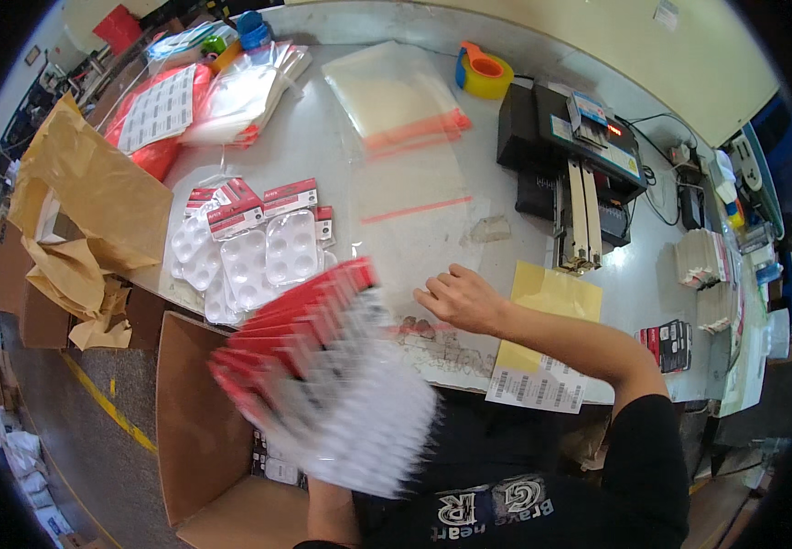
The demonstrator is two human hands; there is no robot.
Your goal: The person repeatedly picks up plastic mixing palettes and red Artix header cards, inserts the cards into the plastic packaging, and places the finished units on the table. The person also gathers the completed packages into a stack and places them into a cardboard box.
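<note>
A fanned, motion-blurred stack of packaged white paint palettes with red header cards (359, 403) is held up over the table's front edge. My left forearm (333, 512) rises beneath it; the stack hides the left fingers, which bear its weight. My right hand (458, 297) hovers over the table with its fingers curled closed; whatever may be in them is hidden. Clear plastic bags with red strips (411, 188) lie just beyond that hand. More packaged palettes (247, 261) form a loose pile to the left.
An open cardboard box (196, 412) stands below the table's front edge at left. Brown paper (94, 197) juts up beside it. A black sealing machine (588, 137) and a tape roll (484, 73) stand at the back right. A label sheet (535, 389) overhangs the front edge.
</note>
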